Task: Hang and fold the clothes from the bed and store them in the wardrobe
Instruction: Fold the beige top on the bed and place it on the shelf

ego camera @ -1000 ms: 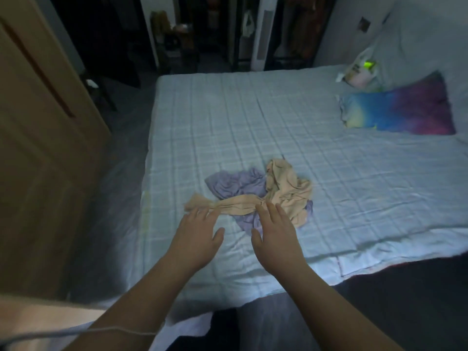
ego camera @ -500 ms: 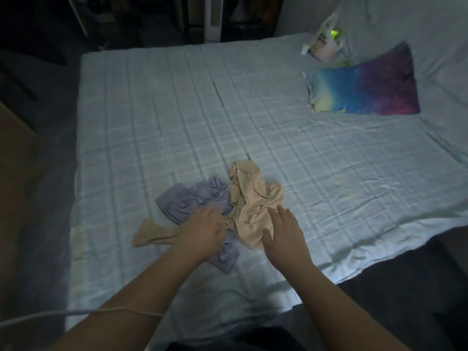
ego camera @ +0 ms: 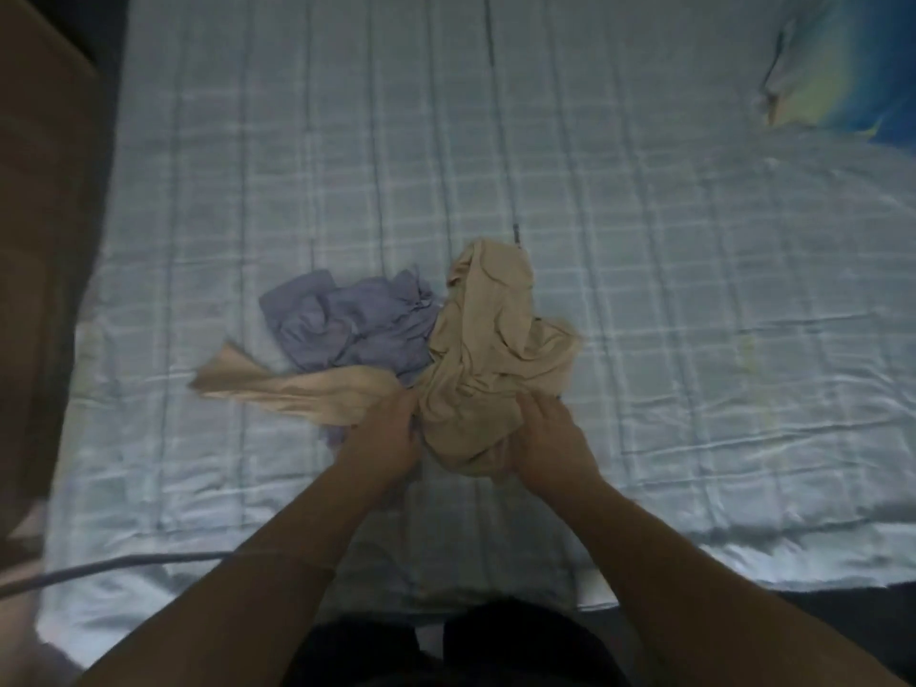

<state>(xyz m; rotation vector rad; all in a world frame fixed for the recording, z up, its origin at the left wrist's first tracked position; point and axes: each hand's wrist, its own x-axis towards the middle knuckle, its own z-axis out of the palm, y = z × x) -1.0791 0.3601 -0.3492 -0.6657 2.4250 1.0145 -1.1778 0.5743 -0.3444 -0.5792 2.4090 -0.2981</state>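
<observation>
Closing in, the left hand (ego camera: 384,438) and right hand (ego camera: 550,438) now grip the bunched beige garment (ego camera: 488,359) near the front edge of the bed (ego camera: 644,230), and lifting could drag the tangled purple garment (ego camera: 357,329) off too.

right: bare sheet (ego camera: 694,339) | left: wooden panel (ego camera: 44,240) | far-right: pillow (ego camera: 842,66)

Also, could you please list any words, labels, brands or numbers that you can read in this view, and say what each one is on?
None: no text can be read in this view.
The beige garment and the purple garment show no label or print, though the picture is dim and blurred.
The checked bed sheet carries only lines, and the pillow only a fade of colours.
</observation>
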